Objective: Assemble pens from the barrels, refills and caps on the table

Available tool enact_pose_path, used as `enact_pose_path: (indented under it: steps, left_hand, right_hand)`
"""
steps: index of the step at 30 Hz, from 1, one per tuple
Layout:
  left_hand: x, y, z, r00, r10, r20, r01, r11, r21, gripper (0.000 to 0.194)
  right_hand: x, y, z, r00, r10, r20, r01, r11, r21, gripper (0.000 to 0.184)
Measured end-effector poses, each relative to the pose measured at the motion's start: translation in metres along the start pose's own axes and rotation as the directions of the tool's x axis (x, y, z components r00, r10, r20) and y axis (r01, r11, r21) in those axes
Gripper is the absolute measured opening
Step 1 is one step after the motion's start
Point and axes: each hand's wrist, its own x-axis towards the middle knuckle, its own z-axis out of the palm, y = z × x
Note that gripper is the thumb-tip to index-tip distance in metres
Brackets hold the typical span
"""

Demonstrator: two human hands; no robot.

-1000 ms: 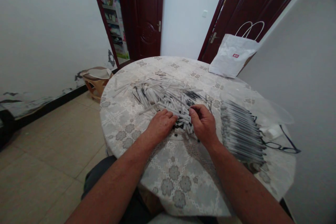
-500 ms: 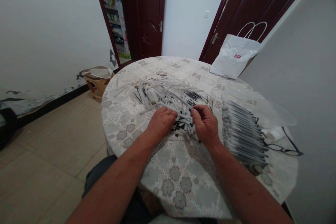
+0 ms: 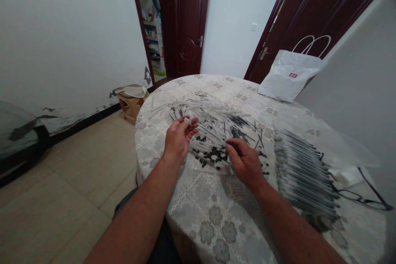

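My right hand (image 3: 244, 160) pinches one end of a thin, clear pen barrel (image 3: 212, 133), which slants up and left toward my other hand. In my left hand (image 3: 179, 137), turned partly palm up, thumb and fingers close on a small whitish piece like a pen cap (image 3: 187, 120). Beneath and around both hands spreads a loose heap of translucent pen parts (image 3: 213, 109), with small black plugs (image 3: 213, 154) nearest me. Dark, thin refills (image 3: 239, 121) lie just beyond my right hand. To the right, finished-looking pens (image 3: 305, 169) are laid in a neat stack.
A round table with a floral cloth (image 3: 216, 214) carries everything. Black-framed eyeglasses (image 3: 361, 200) rest by the stack, near clear plastic film (image 3: 346, 144). At the back right stands a white paper bag (image 3: 291, 76). A stool (image 3: 131, 99) is on the floor at left.
My left hand has lifted from the heap and moved left, now holding the whitish piece. The pen barrel in my right hand shows more clearly. The camera view has shifted left and up.
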Motion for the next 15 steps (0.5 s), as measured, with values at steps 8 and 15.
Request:
enact_pose_path:
  steps: [8, 15]
  left_hand:
    - [-0.0079, -0.0002, 0.0012, 0.999, -0.033, 0.021, 0.035, 0.998, -0.051, 0.029]
    - [-0.0111, -0.0002, 0.0041, 0.995, -0.072, 0.072, 0.074, 0.997, -0.015, 0.029]
  right_hand:
    - [-0.0051, -0.0039, 0.0046, 0.994, -0.093, 0.05, 0.098, 0.99, -0.104, 0.019]
    - [-0.0048, -0.0036, 0.0042, 0.993, -0.119, 0.02, 0.12, 0.982, -0.146, 0.018]
